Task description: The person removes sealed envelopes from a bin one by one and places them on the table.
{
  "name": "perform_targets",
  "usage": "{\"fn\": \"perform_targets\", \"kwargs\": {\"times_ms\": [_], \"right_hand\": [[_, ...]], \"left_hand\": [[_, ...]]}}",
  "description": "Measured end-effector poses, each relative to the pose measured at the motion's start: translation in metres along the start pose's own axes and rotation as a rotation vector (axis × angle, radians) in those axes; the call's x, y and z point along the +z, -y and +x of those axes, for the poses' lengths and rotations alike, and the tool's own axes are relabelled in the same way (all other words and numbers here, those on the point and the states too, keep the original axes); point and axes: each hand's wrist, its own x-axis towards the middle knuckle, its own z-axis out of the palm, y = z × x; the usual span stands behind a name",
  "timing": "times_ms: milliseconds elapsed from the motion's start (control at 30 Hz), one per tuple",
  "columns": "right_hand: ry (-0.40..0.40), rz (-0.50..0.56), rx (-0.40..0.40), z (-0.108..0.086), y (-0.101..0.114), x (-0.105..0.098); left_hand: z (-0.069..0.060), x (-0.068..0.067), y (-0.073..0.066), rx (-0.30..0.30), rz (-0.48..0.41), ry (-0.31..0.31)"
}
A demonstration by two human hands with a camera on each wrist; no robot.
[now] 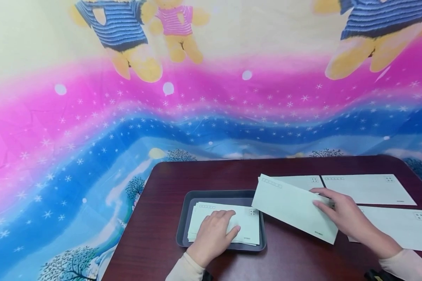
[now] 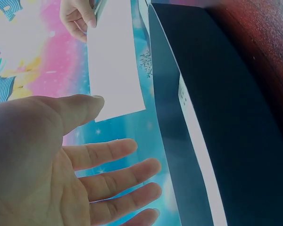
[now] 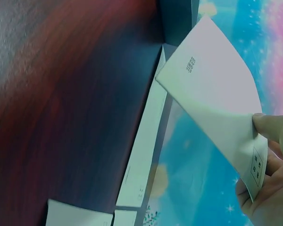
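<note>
The fingers and thumb of your right hand (image 1: 349,214) pinch a pale, rectangular paper envelope (image 1: 292,207) near its right end, holding it raised and tilted above the dark reddish-brown table (image 1: 137,242), left end by the dark-grey rectangular tray (image 1: 228,198). Your left hand (image 1: 214,234), fingers extended and spread, is over the pale envelope stack (image 1: 247,228) inside; three more envelopes (image 1: 369,191) lie flat at right.
</note>
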Motion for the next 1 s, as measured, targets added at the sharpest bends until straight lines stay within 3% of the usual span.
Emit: {"fn": "perform_targets", "kwargs": {"times_ms": [367, 1000], "right_hand": [[0.033, -0.016, 0.054, -0.005, -0.015, -0.009], [0.006, -0.018, 0.047, -0.015, -0.036, -0.012]], "left_hand": [[0.001, 0.003, -0.004, 0.019, 0.001, -0.007], [0.004, 0.009, -0.013, 0.052, 0.008, 0.014]]}}
